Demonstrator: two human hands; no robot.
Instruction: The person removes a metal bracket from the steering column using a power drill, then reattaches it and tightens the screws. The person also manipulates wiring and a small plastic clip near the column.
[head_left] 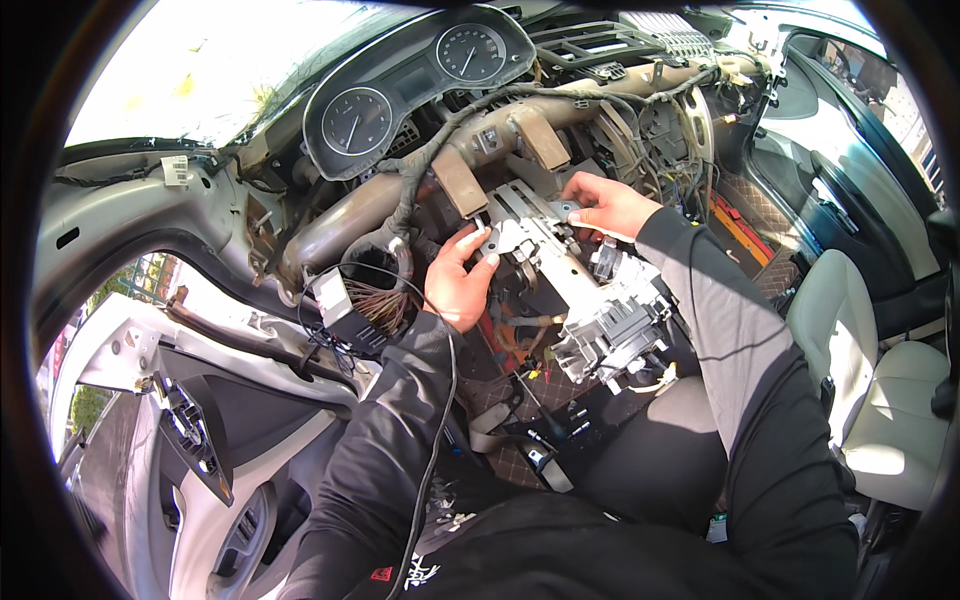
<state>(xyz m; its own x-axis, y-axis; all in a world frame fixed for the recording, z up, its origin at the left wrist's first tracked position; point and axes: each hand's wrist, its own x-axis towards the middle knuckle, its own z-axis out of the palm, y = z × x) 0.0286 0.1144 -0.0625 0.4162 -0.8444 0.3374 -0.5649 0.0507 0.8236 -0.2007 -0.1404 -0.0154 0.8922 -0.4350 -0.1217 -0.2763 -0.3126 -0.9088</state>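
Observation:
A silvery steering column [568, 275] slants between my two hands, its upper end close to the tan brackets [459, 180] of the cross-car beam. A dark switch housing [628, 325] sits on its near end, above my lap. My left hand [459, 284] is closed on the column's left side flange, with thumb and fingers around the metal ear. On the opposite side my right hand [612, 207] pinches the other mounting ear between thumb and fingers. Part of the right fingers is hidden behind the column.
An instrument cluster [415, 85] stands at the upper left. A thick wiring harness [420, 165] runs along the beam [335, 225]. A connector block [345, 305] with many wires hangs left of my hand. The open door [240, 420] is at left, a light seat [890, 400] at right. A thin black cable crosses my left forearm.

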